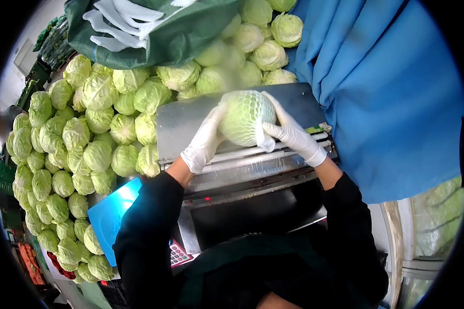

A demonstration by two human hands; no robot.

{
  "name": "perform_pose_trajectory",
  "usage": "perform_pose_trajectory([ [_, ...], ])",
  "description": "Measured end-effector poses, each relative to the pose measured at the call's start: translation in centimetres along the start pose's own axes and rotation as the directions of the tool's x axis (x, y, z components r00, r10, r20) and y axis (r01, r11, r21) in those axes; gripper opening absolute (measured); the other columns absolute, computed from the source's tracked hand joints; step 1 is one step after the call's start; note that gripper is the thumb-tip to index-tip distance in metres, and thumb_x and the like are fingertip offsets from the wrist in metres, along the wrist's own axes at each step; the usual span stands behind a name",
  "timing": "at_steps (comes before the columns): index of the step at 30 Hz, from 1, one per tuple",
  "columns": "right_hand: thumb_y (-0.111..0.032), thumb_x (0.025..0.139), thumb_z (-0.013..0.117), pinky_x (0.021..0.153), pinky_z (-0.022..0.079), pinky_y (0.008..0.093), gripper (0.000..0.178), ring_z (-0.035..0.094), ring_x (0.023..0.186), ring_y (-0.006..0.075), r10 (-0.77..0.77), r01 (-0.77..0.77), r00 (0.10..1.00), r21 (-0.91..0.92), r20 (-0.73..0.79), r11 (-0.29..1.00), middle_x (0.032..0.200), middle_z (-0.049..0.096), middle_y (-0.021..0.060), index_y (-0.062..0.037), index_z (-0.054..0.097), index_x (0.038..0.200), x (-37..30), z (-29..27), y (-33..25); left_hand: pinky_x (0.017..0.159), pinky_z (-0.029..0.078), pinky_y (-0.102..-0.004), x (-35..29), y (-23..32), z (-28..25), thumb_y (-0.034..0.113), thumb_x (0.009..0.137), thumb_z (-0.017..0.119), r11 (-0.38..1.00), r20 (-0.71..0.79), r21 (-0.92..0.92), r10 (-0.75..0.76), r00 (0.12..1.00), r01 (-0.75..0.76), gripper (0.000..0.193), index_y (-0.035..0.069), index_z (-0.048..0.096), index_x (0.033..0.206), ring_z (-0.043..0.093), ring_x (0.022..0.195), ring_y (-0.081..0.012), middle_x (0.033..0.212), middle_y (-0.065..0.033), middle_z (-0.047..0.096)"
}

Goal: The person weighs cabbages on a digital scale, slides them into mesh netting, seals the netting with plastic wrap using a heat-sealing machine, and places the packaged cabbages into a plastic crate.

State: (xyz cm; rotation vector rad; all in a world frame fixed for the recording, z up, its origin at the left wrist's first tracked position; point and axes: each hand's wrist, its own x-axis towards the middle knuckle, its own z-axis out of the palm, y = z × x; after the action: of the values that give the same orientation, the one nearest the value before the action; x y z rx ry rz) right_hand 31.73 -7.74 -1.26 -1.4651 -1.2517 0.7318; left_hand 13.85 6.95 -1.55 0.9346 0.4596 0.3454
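A round green cabbage [236,119] sits between my gloved hands, with a white foam net [255,116] over its right side. My left hand [207,138] is curved around the cabbage's bare left side. My right hand [293,135] grips it from the right through the net, thumb on the near side and fingers at the back. A loose end of the net hangs down beside the right thumb. Beneath them is the dark metal top plate [180,121] of a wrapping machine, with clear film [242,175] stretched along its near side.
Bare cabbages [99,123] are heaped at the left and back. White foam nets [122,23] lie on a green bag [180,44] at the back. A blue cloth [392,113] hangs on the right. A blue panel [113,213] and a keypad [179,253] are near my left arm.
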Motion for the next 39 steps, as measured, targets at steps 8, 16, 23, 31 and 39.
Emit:
perform_pose_trajectory([
  [8,-0.037,0.080,0.072,0.113,0.024,0.0371,0.094,0.030,0.138,0.0305,-0.087,0.081,0.995,-0.115,-0.045,0.990,0.147,0.033,0.0245,0.0012,0.020,0.148,-0.8,0.1,-0.8,0.112,0.027,-0.0337,1.2,-1.3,-2.1,0.049,0.097,0.049,0.808,0.090,0.499,0.312,0.946,-0.313,0.074,-0.005,0.031,0.144,0.035,0.136,-0.0272,0.147,-0.0223,0.035],
  [16,-0.037,0.087,0.065,0.090,0.048,0.0397,0.055,0.058,0.106,0.0279,0.120,-0.227,0.952,-0.384,-0.282,0.895,0.120,0.055,0.0156,-0.0064,0.052,0.131,-7.1,-3.7,-4.4,0.075,0.049,-0.0377,-11.3,2.2,-5.5,0.033,0.087,0.068,0.188,-0.049,0.979,0.576,0.816,-0.074,0.031,0.004,0.063,0.097,0.062,0.083,-0.0264,0.095,-0.0124,0.062],
  [23,-0.044,0.077,0.070,0.076,0.046,0.0411,0.041,0.057,0.088,0.0297,0.013,-0.188,0.982,-0.953,-0.191,0.239,0.083,0.060,0.0116,-0.0038,0.068,0.071,-12.0,-2.8,-2.1,0.058,0.044,-0.0387,-16.1,-0.3,-6.8,0.035,0.077,0.075,-0.278,0.042,0.952,0.539,0.841,0.131,0.031,0.006,0.067,0.072,0.055,0.062,-0.0273,0.067,-0.0092,0.054],
  [31,-0.016,0.088,0.059,0.053,0.034,0.0248,0.029,0.040,0.056,0.0118,0.612,-0.560,0.781,0.294,-0.125,0.774,0.060,0.040,-0.0007,-0.0061,0.050,0.062,-12.4,-3.6,-2.6,0.050,0.030,-0.0249,-17.8,1.8,-4.4,0.012,0.085,0.055,0.830,-0.410,0.509,0.003,0.912,0.226,0.024,0.005,0.050,0.062,0.041,0.054,-0.0091,0.061,0.0037,0.044],
  [39,-0.014,0.096,0.048,0.055,0.035,0.0303,0.021,0.043,0.063,0.0162,-0.105,0.143,0.990,0.650,-0.096,0.746,0.076,0.046,0.0055,-0.0066,0.050,0.076,-14.0,-7.0,-10.8,0.072,0.049,-0.0317,-26.0,5.0,-7.5,0.044,0.095,0.046,0.872,-0.140,-0.060,0.474,0.870,-0.485,0.049,0.001,0.054,0.118,0.061,0.074,-0.0230,0.092,-0.0122,0.062],
])
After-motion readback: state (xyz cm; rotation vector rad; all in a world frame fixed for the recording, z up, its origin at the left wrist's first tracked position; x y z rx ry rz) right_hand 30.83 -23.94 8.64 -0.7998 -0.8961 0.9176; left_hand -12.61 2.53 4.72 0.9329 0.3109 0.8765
